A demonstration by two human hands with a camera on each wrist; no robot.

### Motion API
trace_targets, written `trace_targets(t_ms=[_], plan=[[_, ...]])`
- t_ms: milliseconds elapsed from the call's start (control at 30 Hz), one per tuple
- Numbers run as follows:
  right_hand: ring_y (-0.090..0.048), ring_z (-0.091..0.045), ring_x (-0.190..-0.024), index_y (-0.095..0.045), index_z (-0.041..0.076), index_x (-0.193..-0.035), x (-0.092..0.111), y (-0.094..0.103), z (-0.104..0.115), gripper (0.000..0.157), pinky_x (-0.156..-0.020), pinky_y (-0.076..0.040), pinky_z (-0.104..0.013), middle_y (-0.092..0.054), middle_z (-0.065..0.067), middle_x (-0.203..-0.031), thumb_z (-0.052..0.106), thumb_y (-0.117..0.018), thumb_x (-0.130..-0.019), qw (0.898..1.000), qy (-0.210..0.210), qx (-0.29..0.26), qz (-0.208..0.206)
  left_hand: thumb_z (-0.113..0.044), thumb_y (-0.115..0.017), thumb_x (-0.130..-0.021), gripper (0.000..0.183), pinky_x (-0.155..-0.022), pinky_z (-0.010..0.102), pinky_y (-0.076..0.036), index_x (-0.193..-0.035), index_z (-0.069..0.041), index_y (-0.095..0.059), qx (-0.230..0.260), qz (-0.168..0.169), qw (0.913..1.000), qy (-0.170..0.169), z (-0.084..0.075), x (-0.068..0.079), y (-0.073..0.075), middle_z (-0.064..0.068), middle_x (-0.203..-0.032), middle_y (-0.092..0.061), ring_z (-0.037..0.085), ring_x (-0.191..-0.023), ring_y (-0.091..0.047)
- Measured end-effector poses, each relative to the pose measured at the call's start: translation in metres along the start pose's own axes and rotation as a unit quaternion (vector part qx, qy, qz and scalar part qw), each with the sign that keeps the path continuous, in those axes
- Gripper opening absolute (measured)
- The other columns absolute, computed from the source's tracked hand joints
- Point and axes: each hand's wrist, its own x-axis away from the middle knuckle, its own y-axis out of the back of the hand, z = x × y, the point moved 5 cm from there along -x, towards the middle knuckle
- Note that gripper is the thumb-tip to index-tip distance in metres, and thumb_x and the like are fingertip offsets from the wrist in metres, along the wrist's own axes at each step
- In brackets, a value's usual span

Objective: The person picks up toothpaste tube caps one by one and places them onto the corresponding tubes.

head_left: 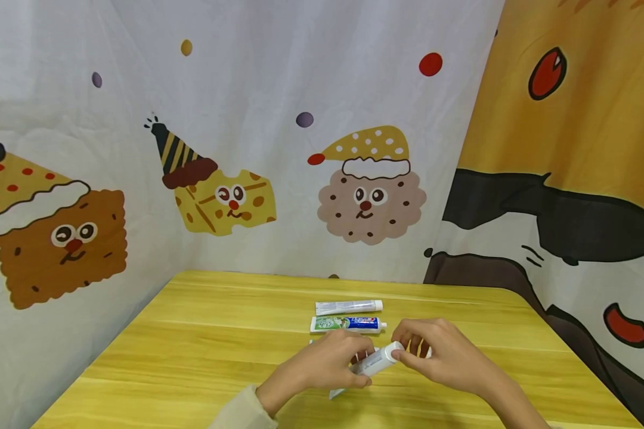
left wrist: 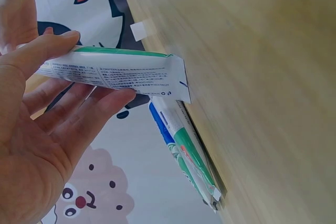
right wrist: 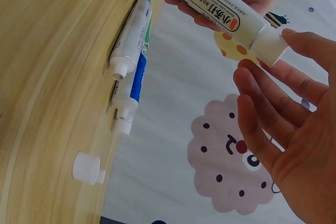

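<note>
My left hand (head_left: pixel 335 360) grips a white and green toothpaste tube (head_left: pixel 372 362), tilted above the table with its cap end toward my right hand. In the left wrist view, thumb and fingers clasp the tube's body, and its flat crimped end (left wrist: pixel 181 80) sticks out. My right hand (head_left: pixel 445 357) pinches the white cap (right wrist: pixel 270 46) on that tube between thumb and fingers. Below the held tube, another white and green tube (right wrist: pixel 131 45) lies with its nozzle bare, partly hidden by my left hand in the head view.
Beyond the hands lie a blue and green toothpaste tube (head_left: pixel 349 325) with a bare nozzle and a white capped tube (head_left: pixel 349 307), side by side. A loose white cap (right wrist: pixel 86 168) stands on the wooden table (head_left: pixel 220 333). Printed cloth (head_left: pixel 273 77) hangs behind the table.
</note>
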Motion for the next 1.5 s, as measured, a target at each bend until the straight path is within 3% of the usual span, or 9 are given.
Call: trace_targets(t_ms=[333,633,900,1133,1300,1500], plan=[[-0.058,0.006,-0.066,-0.066,0.034,-0.097,-0.001,-0.003,-0.003,0.008,-0.058,-0.053,-0.022,-0.065,0.022,-0.078,0.028,-0.070,-0.099,1.000,-0.015,-0.009,0.017,-0.027,-0.084,-0.086,0.024,-0.065,0.011,-0.047,-0.105,-0.017,-0.072,-0.008,-0.007,0.9999,-0.009,0.001,-0.001,0.000,-0.012,-0.092,-0.071,-0.005,-0.075,-0.057],[-0.060,0.004,-0.066,-0.068,0.032,-0.101,-0.002,-0.013,-0.011,0.007,-0.059,-0.054,-0.023,-0.066,0.020,-0.079,0.038,-0.064,-0.102,0.996,-0.041,-0.040,0.068,-0.026,-0.083,-0.087,0.023,-0.062,0.011,-0.044,-0.105,-0.018,-0.072,-0.027,-0.008,0.9994,-0.019,0.000,-0.001,0.000,-0.014,-0.088,-0.067,-0.005,-0.070,-0.052],[-0.059,0.005,-0.066,-0.072,0.029,-0.104,-0.003,-0.009,-0.007,0.008,-0.058,-0.054,-0.022,-0.068,0.019,-0.083,0.036,-0.069,-0.100,0.998,-0.026,-0.028,0.048,-0.027,-0.083,-0.088,0.023,-0.065,0.013,-0.047,-0.106,-0.018,-0.071,-0.007,-0.003,1.0000,0.002,0.001,-0.001,0.001,-0.012,-0.093,-0.071,-0.005,-0.075,-0.056],[-0.057,0.006,-0.067,-0.071,0.033,-0.093,-0.003,-0.008,-0.006,0.013,-0.059,-0.052,-0.020,-0.064,0.023,-0.079,0.045,-0.067,-0.099,0.999,-0.040,0.001,0.037,-0.026,-0.082,-0.088,0.022,-0.067,0.012,-0.047,-0.105,-0.018,-0.071,-0.009,-0.006,0.9999,-0.006,0.001,0.000,-0.001,-0.012,-0.092,-0.071,-0.005,-0.078,-0.059],[-0.058,0.007,-0.067,-0.071,0.026,-0.105,-0.002,-0.006,-0.004,0.022,-0.059,-0.053,-0.020,-0.066,0.020,-0.082,0.045,-0.072,-0.095,0.999,-0.032,0.006,0.029,-0.026,-0.083,-0.088,0.022,-0.068,0.012,-0.047,-0.105,-0.018,-0.071,-0.007,-0.006,1.0000,-0.003,0.002,0.000,-0.001,-0.012,-0.093,-0.071,-0.006,-0.079,-0.059],[-0.059,0.007,-0.068,-0.065,0.032,-0.099,-0.001,-0.003,-0.002,0.009,-0.058,-0.053,-0.020,-0.066,0.021,-0.084,0.037,-0.072,-0.097,1.000,-0.014,0.003,0.012,-0.026,-0.083,-0.087,0.023,-0.068,0.012,-0.048,-0.104,-0.018,-0.070,-0.003,-0.006,1.0000,0.003,0.001,0.000,0.000,-0.011,-0.092,-0.071,-0.006,-0.079,-0.059]])
